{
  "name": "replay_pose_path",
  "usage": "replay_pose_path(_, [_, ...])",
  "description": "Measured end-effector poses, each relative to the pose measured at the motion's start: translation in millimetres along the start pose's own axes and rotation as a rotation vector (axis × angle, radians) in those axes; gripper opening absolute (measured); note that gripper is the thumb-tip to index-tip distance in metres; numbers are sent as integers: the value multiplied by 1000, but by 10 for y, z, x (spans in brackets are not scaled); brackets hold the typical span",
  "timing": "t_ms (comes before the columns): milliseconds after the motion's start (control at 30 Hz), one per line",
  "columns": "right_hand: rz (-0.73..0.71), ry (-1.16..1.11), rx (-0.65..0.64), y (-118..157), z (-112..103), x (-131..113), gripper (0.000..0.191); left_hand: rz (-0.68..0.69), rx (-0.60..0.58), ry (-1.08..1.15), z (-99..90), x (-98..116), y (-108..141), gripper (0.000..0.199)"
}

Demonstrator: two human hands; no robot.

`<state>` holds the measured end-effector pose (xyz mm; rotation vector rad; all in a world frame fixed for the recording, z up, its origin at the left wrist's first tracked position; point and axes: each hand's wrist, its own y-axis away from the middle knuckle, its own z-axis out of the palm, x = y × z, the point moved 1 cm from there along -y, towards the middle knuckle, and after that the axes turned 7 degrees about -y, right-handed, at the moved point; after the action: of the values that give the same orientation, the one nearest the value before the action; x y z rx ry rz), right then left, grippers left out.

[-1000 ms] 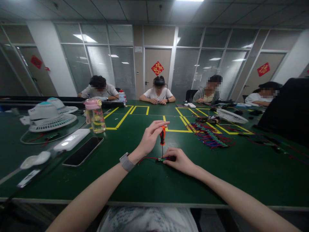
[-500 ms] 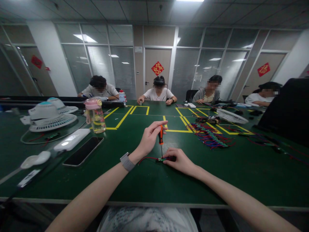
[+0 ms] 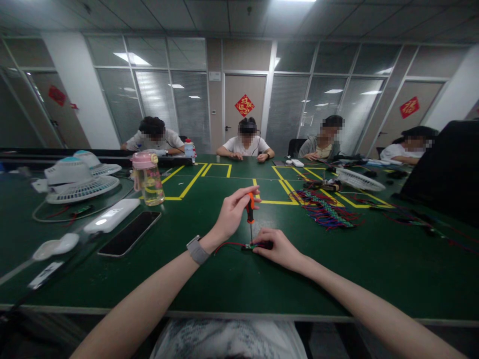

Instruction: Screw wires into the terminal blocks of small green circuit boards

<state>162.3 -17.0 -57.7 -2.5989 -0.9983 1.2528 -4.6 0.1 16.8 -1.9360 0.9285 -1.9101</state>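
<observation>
Driving appears under way, its completion indeterminable: left hand [image 3: 229, 214] clamped around upright screwdriver [image 3: 250, 215], right hand [image 3: 279, 249] pinched on wired circuit board [image 3: 247, 247].

Beyond the grip: green table [image 3: 209, 294] with yellow tape outlines, paneled ceiling [image 3: 160, 17] with lit strip, blind-lined glass partitions [image 3: 189, 107], pale door [image 3: 232, 92] bearing red diamond sign [image 3: 244, 105], white pillar [image 3: 75, 85] leftward.

Office-like workroom — glass partitions [image 3: 149, 99], long green table [image 3: 209, 284] with circuit boards [image 3: 331, 212], fan parts [image 3: 78, 184].
</observation>
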Motion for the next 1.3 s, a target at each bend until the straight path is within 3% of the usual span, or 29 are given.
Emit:
replay_pose_path(100, [4, -7, -2, 2, -2, -6, 13, -25, 28, 4, 6, -9, 4, 33])
replay_pose_path(300, [16, -13, -3, 1, 0, 5, 13, 118, 82, -221, -23, 14, -5, 18])
replay_pose_path(500, [2, -8, 3, 5, -5, 8, 13, 29, 21, -37, -5, -2, 5, 29])
replay_pose_path(700, [-3, 1, 9, -1, 4, 19, 12, 127, 113, -272, -20, 36, 7, 17])
replay_pose_path(933, [-4, 9, 2, 5, -8, -5, 13, -26, -6, 17, 4, -7, -2, 34])
replay_pose_path(1133, [0, 6, 9, 4, -1, 2, 13, 103, 95, -204, -4, 35, 11, 18])
replay_pose_path(1300, [-2, -1, 8, 3, -4, -1, 12, 42, -4, -82, 1, 34, 9, 31])
